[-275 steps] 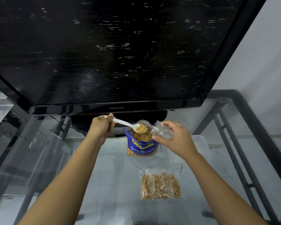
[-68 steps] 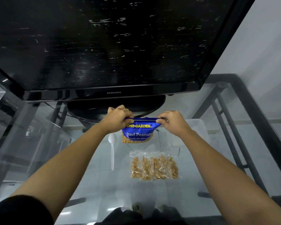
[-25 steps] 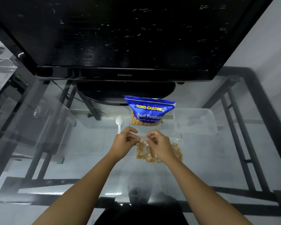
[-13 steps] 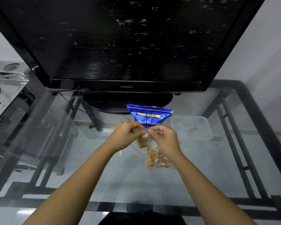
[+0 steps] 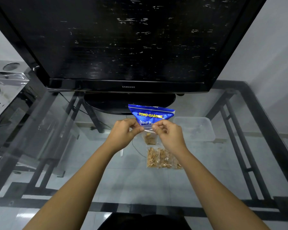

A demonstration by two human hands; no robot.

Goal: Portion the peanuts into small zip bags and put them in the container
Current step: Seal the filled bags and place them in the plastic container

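A small clear zip bag (image 5: pixel 149 136) was held up above the glass desk (image 5: pixel 198 176) by both hands. Its top strip was pinched between thumb and curled fingers of the left hand (image 5: pixel 124 132) at the left end, and in the same way by the right hand (image 5: pixel 169 134) at the right end, so that both hands were clamped on the bag's upper edge with only a short stretch of plastic left between them. A small heap of peanuts (image 5: pixel 150 138) was seen hanging in the bottom of this bag, below the fingers. Whether the seal was fully pressed closed could not be told.

A second zip bag, fuller (image 5: pixel 162 158), was lying flat on the desk just below and slightly right of the held one, partly covered by the right wrist. The blue peanut packet (image 5: pixel 152 113) marked "Tong Garden" was standing upright behind the hands, its top edge pressed together. To its right, a clear plastic container (image 5: pixel 195 128) was set on the desk, well apart from the held bag; nothing certain could be made out inside it. A white spoon handle (image 5: pixel 121 152) was glimpsed below the left wrist, the rest being hidden.

A large black television (image 5: pixel 128 47) on a dark oval stand (image 5: pixel 123 103) was placed at the back of the desk, with black metal legs visible through the glass.
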